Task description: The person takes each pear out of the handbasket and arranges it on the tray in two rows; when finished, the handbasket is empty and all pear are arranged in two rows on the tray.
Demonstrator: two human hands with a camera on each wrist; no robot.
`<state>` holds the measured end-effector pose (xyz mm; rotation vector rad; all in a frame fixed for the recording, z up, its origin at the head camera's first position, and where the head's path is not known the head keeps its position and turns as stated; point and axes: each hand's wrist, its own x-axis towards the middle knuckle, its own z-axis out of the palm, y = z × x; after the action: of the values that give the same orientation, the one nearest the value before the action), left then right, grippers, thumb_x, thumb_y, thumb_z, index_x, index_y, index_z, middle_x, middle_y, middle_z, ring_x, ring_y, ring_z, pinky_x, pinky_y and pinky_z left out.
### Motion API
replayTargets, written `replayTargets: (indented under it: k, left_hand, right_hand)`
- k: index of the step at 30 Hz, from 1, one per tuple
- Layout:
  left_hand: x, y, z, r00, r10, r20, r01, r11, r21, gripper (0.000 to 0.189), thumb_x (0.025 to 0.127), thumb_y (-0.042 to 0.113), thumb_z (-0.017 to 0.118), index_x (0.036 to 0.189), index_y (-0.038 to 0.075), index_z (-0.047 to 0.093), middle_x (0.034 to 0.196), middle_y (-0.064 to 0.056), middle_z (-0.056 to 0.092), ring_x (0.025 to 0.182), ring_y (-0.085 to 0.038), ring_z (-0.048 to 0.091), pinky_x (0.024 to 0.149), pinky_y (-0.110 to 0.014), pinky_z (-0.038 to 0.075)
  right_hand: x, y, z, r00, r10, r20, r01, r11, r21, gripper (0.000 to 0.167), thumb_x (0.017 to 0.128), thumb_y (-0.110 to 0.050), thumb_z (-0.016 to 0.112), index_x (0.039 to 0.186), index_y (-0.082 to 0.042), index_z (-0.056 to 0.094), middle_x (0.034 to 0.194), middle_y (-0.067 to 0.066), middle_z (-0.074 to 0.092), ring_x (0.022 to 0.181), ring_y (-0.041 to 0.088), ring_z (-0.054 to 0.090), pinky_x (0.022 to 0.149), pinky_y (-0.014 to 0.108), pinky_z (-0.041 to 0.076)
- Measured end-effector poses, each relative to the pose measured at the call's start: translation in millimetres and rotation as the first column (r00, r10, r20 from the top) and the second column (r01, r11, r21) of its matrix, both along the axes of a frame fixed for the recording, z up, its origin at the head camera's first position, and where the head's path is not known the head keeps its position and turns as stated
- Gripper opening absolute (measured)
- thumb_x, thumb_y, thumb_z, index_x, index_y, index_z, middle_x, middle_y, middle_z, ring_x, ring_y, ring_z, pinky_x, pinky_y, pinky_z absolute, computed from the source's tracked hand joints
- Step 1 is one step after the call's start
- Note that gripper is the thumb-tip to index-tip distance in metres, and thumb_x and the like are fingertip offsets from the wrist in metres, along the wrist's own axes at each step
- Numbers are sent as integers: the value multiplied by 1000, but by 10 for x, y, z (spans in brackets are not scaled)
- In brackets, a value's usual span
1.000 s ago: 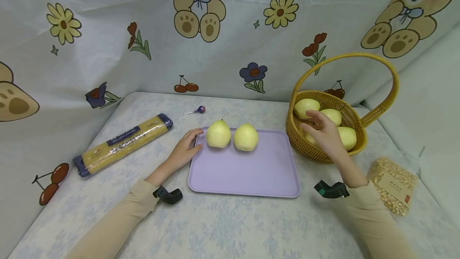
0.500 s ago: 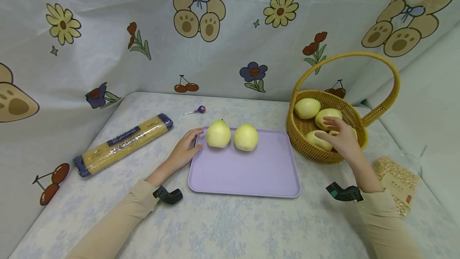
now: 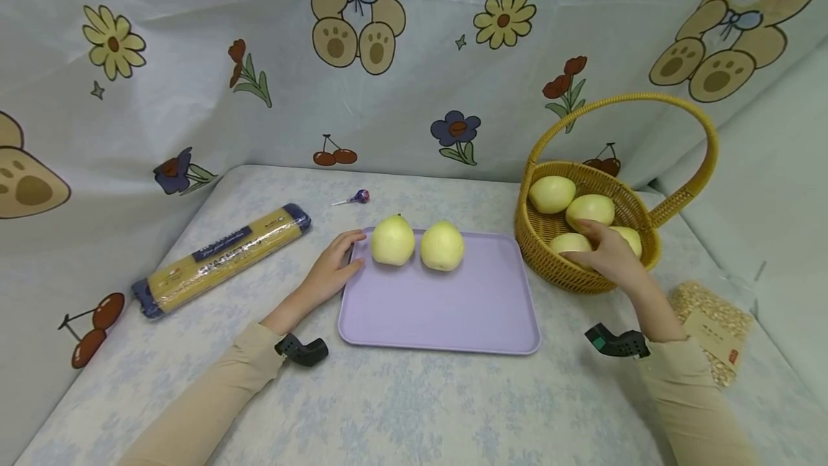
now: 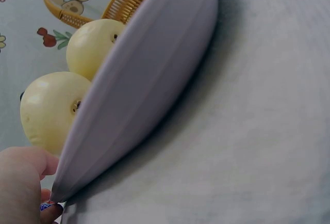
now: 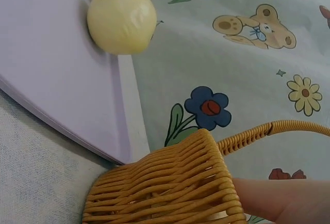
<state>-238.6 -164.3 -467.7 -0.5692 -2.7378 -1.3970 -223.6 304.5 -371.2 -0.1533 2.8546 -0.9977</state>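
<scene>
At the left edge of a lilac tray (image 3: 440, 308), my left hand (image 3: 331, 268) holds the rim, its thumb over the inner side and a finger at the corner. Two pale yellow pears, a left one (image 3: 392, 240) and a right one (image 3: 443, 246), sit side by side toward the tray's back. My right hand (image 3: 611, 256) reaches into the wicker basket (image 3: 550, 272), thumb and fingers around a pear (image 3: 569, 242) near the front. Other pears, such as one at the back (image 3: 552, 194), lie around it. In the right wrist view the basket wall hides my fingertips.
A yellow packet of spaghetti (image 3: 223, 259) lies slanted at the left, and a wrapped lollipop (image 3: 361, 197) lies behind the tray. Right of the basket is a clear bag of pale kernels (image 3: 711, 322). The basket's tall handle (image 3: 647, 99) arches over its opening. A printed cloth hangs behind.
My right hand moved right within the basket, then lowered and closed around the front pear. The left hand, tray and its two pears stayed put.
</scene>
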Motion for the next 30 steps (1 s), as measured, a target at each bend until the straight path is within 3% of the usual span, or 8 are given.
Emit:
replayTargets:
  k: [15,30]
  left_hand:
    - [11,6,19,1000,-1,7,1,1000,3,48,95,16,55,140,5,42,152,-14,34,142,-33,31,118,-50,25]
    - [16,11,27,1000,1,-1,-1,1000,-3,49,95,14,56,140,5,42,152,-16,34,141,-36,31,117,-52,26]
  right_hand:
    - [-15,16,-11,998,58,-27,-56,996,76,68,90,-26,65,139,12,38,139,36,40,122,53,42,98,62,40]
    - [-33,7,-59,996,-13,-86,19,997,69,68,86,-29,70,137,9,44,131,36,49,101,35,51,83,43,45]
